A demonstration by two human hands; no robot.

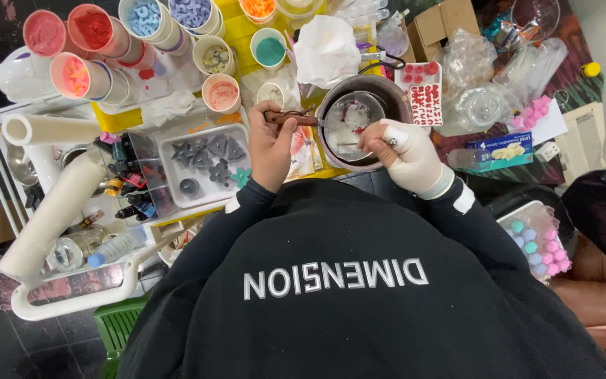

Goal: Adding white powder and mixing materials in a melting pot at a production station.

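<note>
While the small steel pot [351, 119] is held by its brown wooden handle [290, 118], gripped in the bare left hand [271, 146], a spill could be caused by any tilt. Whitish melt with red flecks is seen inside it. Its rim is pinched by the fingers [381, 139] of the white-gloved right hand [407, 158]. Beyond the fingers, round cups [78, 76] of pink, red and blue pieces are set on the tabletop [241, 31].
</note>
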